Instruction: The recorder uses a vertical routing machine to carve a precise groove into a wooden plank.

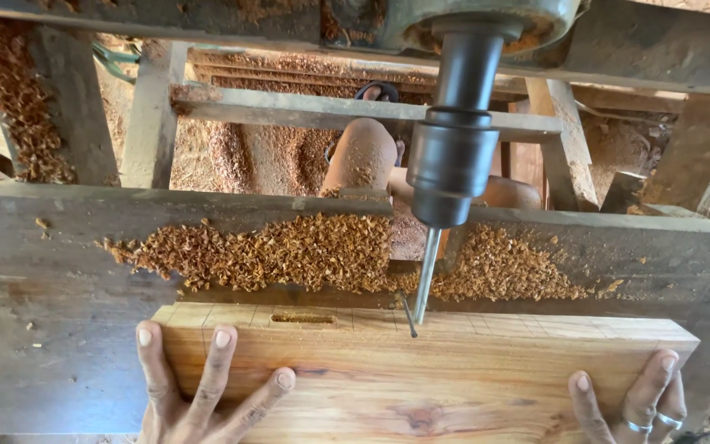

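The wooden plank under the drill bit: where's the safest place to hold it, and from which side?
Hold the wooden plank at its two near corners, from the operator's side, palms flat on top, as the left hand and right hand do. Its broad flat face takes spread fingers. The drill bit and cut mortise slot sit along the far edge, so stay clear of it.

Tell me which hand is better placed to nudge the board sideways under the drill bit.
Probably the left hand: its fingers lie spread flat on the board, near the cut slot and the bit. The right hand only touches the far corner.
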